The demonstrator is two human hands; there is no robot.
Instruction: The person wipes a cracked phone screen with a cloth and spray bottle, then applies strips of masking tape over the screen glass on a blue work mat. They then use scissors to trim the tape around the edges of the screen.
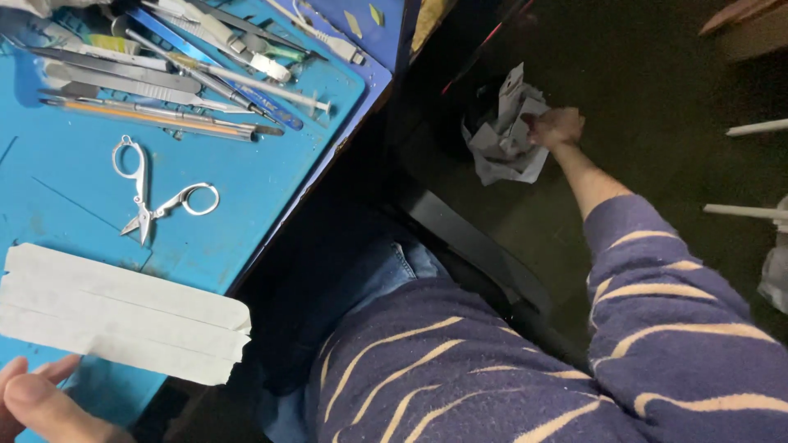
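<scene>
I had my right hand (556, 127) stretched far out past the surface's (246, 180) right edge, down in the dark by the floor, its fingers closed on a wad of crumpled grey-white paper (505, 139). My striped purple sleeve (657, 279) ran back from it toward my lap. My left hand (37, 402) lay at the near left corner of the blue surface, fingers loose and grasping nothing, just beside the near end of three pale strips of tape (123, 312) stuck side by side along the near edge. A small pair of silver scissors (152, 193) sat spread open a little further in, clear of the tape. Along the far edge lay a crowded row of tools (164, 78) (tweezers, probes and blades, as best I could tell), several overlapping one another. The crumpled paper was well apart from everything on the surface, off it entirely.
</scene>
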